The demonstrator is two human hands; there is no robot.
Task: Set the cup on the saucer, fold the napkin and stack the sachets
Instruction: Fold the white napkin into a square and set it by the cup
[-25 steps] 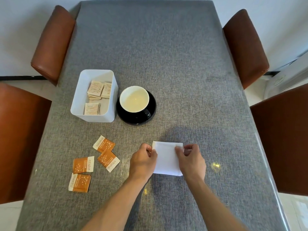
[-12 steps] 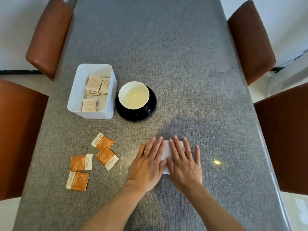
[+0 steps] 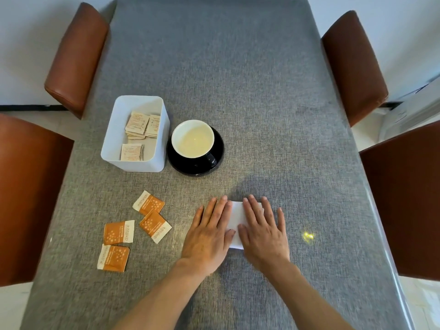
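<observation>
The grey cloth-covered table (image 3: 238,79) carries everything, with brown chairs along both long sides. Largest of the loose items is the white rectangular bin (image 3: 114,139), an open container holding pale paper sachets (image 3: 137,123): a small fanned pile toward the far end and a second bunch standing near the front wall. How many are in there is hard to count from this angle.

Just beside the bin, on its right, the black saucer (image 3: 215,163) already bears the white-lined cup (image 3: 192,139), which holds a pale liquid. It looks like ceramic, so rigid, weighty and breakable; it is best taken by the handle at its near-right side and kept level.

The folded white napkin (image 3: 237,217) lies near the front of the table under both palms. The left hand (image 3: 209,232) and right hand (image 3: 263,232) lie flat with fingers straight, pressing it down and gripping nothing. Thin paper or cloth like this is limp and light, keeps a crease only when pressed, and is best lifted by pinching a corner or edge.

Left of the hands, four orange sachets (image 3: 154,225) lie scattered, two of them touching or overlapping. They should be flat, light and slightly slick, so sliding one to pinch an edge would probably work best; none is stacked yet.
</observation>
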